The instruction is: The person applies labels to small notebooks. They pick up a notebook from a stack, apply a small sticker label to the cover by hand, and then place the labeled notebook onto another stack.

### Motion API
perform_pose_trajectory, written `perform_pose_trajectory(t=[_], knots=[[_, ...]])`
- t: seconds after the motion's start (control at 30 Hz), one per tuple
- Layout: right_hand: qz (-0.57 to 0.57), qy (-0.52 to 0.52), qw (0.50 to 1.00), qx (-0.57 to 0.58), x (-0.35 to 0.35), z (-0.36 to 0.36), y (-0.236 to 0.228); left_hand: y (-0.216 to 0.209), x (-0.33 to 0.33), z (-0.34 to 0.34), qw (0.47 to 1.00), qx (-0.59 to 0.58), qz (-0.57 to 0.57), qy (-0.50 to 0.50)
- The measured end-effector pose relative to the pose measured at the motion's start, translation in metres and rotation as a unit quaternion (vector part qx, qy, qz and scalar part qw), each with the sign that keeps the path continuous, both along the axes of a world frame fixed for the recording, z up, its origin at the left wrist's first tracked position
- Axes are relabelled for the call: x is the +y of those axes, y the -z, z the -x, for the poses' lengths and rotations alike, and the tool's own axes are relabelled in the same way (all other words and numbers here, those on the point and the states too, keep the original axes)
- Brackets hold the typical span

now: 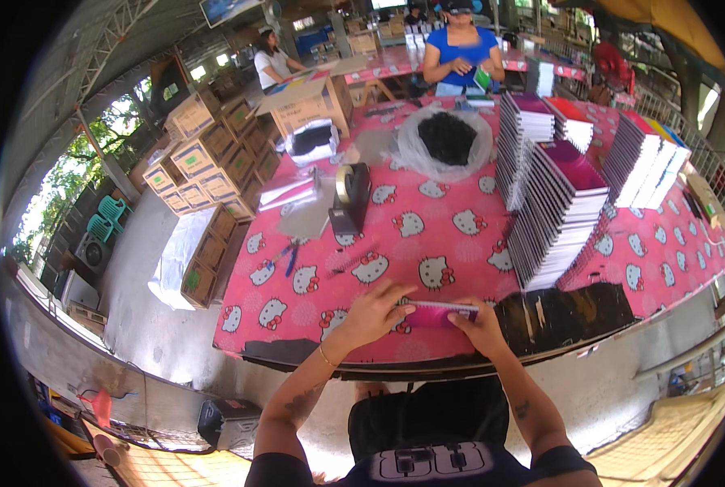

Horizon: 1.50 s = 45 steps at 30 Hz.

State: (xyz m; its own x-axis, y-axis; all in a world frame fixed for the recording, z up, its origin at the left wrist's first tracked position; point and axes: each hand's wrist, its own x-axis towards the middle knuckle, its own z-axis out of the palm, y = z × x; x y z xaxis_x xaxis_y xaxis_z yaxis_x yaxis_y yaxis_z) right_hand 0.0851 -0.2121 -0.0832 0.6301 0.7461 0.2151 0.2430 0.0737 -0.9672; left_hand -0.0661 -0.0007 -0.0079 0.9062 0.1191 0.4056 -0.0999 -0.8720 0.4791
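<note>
A purple spiral notebook [432, 316] lies at the near edge of the table, tilted slightly toward me. My right hand [481, 326] grips its right end, with the thumb on top of the cover. At the notebook's left end is my left hand [372, 315], its fingers stretched out and the fingertips at the corner; whether they press on it is hard to see. Tall stacks of spiral notebooks [559, 215] stand just beyond my right hand, purple covers on top. A loose black spiral coil [353, 261] lies ahead of my left hand.
On the pink patterned table [407, 223] stand a tape dispenser [351, 199], blue-handled tools [291, 258] and a plastic bag of black coils [446, 140]. More notebook stacks [643, 162] rise at right. Cartons [208, 154] are piled at left. A person in blue [462, 57] works across the table.
</note>
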Motion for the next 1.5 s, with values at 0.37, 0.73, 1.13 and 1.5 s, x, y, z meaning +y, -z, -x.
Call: perform_pose_trajectory(t=[0.37,0.73,1.13,1.5], knots=[[-0.074,0.108,0.987,0.095,-0.011,0.028,-0.024,0.03,-0.083,0.008,0.946,0.011,-0.284,-0.156],[-0.076,0.072,0.988,0.111,-0.017,0.027,-0.019,0.02,-0.092,0.004,0.942,0.041,-0.305,-0.13],[-0.062,0.053,0.99,0.115,-0.009,0.023,-0.037,0.008,-0.079,-0.019,0.952,-0.027,-0.278,-0.125],[-0.077,0.007,0.987,0.138,-0.015,0.021,-0.053,0.03,-0.099,-0.005,0.968,-0.016,-0.247,-0.039]])
